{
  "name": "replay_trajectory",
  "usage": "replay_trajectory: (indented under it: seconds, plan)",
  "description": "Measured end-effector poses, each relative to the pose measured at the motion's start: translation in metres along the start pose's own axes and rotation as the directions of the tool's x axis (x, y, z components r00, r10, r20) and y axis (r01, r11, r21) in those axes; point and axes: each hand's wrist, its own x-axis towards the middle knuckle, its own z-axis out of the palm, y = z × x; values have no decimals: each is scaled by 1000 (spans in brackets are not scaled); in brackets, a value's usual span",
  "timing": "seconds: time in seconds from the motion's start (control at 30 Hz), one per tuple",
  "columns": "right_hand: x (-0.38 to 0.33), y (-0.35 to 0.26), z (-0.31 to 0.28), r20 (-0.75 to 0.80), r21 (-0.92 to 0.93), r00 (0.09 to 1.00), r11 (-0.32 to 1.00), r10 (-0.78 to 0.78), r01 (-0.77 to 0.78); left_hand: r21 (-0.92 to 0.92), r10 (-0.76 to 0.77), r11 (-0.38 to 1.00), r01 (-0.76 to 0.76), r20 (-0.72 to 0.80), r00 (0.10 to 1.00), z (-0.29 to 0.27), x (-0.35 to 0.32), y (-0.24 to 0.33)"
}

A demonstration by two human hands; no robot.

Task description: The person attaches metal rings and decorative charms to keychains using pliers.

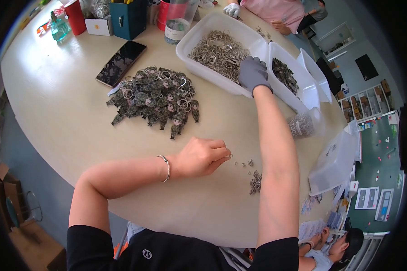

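My left hand (201, 156) is closed in a pinch above the table, a small metal ring (230, 156) at its fingertips. My right hand (254, 73), in a grey glove, reaches into a white plastic bin (203, 74) of metal key rings (219, 52); its fingers point down and are hidden. Past the left hand's fingertips lie a few loose small metal pieces (250, 163) and a little heap of them (256, 183). Farther off sits a pile of camouflage-patterned keychain figures (156, 99) with key rings attached.
Right of the bin, a second white bin (298, 97) holds more camouflage pieces. A clear bag of small parts (303, 124) and a translucent tub (332, 162) stand at right. A phone (121, 63) lies beyond the pile. Other people sit at the far side and lower right.
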Motion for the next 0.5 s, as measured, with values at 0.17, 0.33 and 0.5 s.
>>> replay_trajectory:
  seconds: [0.17, 0.33, 0.5]
  plan:
    - [-6, -4, -12, 28, 152, 991, 980, 129, -132, -2, -6, 1000, 6, -7, 1000, -2, -3, 0]
    - [-27, 26, -18, -123, 159, 989, 985, 79, -59, -60, -41, 997, 38, -37, 998, 2, -1, 1]
    - [-99, 35, -18, -200, 849, 956, 525, 215, 60, -162, -128, 980, 117, -61, 990, -2, -1, 5]
